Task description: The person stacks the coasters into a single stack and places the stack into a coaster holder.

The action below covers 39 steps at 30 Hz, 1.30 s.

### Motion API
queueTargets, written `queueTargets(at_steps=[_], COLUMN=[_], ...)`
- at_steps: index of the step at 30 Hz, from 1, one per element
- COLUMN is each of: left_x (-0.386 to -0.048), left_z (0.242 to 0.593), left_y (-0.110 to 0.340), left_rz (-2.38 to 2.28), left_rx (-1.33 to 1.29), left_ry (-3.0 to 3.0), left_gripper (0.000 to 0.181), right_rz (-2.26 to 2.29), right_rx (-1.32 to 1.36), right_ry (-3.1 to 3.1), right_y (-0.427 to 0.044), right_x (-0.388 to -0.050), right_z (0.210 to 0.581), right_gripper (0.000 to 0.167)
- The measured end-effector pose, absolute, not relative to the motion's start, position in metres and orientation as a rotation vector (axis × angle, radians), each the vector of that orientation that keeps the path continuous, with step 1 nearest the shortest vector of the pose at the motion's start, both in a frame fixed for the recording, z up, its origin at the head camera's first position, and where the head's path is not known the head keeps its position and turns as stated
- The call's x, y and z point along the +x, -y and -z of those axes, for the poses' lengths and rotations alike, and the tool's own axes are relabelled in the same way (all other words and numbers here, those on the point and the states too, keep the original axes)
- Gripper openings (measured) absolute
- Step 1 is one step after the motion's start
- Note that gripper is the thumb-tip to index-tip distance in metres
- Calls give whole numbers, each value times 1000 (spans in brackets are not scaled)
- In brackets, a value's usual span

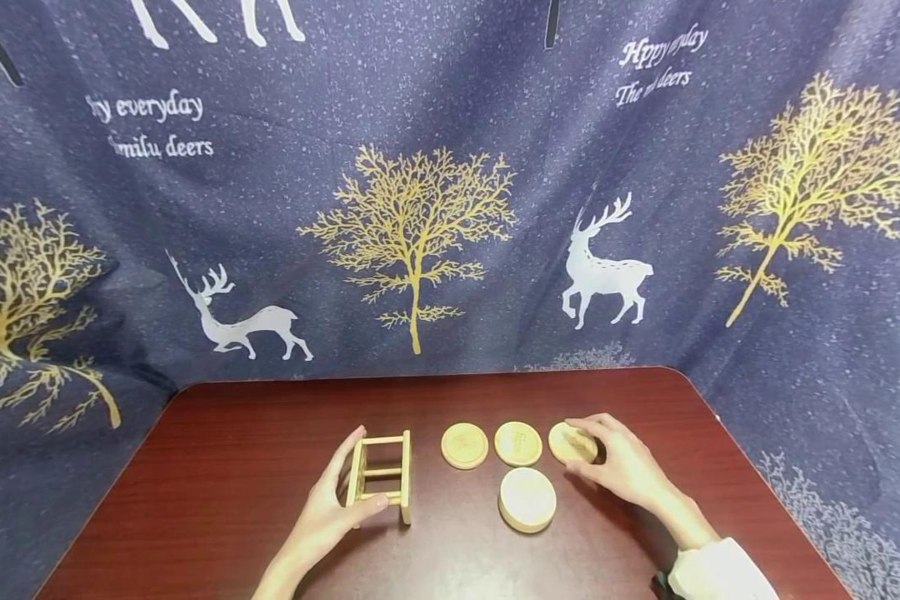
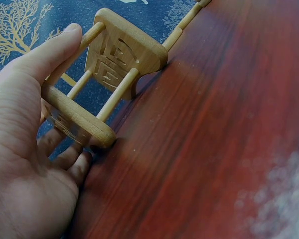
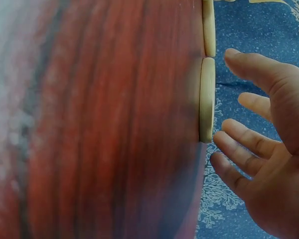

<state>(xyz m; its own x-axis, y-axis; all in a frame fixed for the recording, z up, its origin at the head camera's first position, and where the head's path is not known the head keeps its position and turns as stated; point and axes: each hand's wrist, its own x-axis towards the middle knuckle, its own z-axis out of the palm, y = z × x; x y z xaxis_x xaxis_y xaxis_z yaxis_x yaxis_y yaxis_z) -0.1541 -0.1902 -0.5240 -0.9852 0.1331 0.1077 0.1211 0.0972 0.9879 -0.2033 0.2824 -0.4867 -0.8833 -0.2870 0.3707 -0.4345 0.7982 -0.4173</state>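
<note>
My left hand (image 1: 321,510) grips a small wooden coaster holder (image 1: 406,475), its thumb along a rod and its other fingers behind one end panel. Carved marks show on the far panel (image 2: 120,52) in the left wrist view. My right hand (image 1: 624,465) hovers over the rightmost round wooden coaster (image 1: 570,442), fingers spread and relaxed. In the right wrist view a gap separates the fingers from that coaster (image 3: 207,99). Two more coasters, a middle one (image 1: 518,443) and a left one (image 1: 464,446), lie flat in the same row.
A thicker round wooden piece, perhaps stacked coasters (image 1: 527,500), sits in front of the row. Everything stands on a dark red wooden table (image 1: 232,467). Behind it hangs a blue cloth (image 1: 480,317) printed with deer and trees.
</note>
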Motion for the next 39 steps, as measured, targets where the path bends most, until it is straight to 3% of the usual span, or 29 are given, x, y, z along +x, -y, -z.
queueTargets(at_steps=[39], left_x=[-153], left_z=[523], left_y=[190], left_rz=[-2094], left_rx=[277], left_ry=[-2309], left_gripper=[107], right_rz=[-666], right_rx=[623], right_ry=[2797], right_y=[-286], right_x=[-216], right_z=[494], right_gripper=[69])
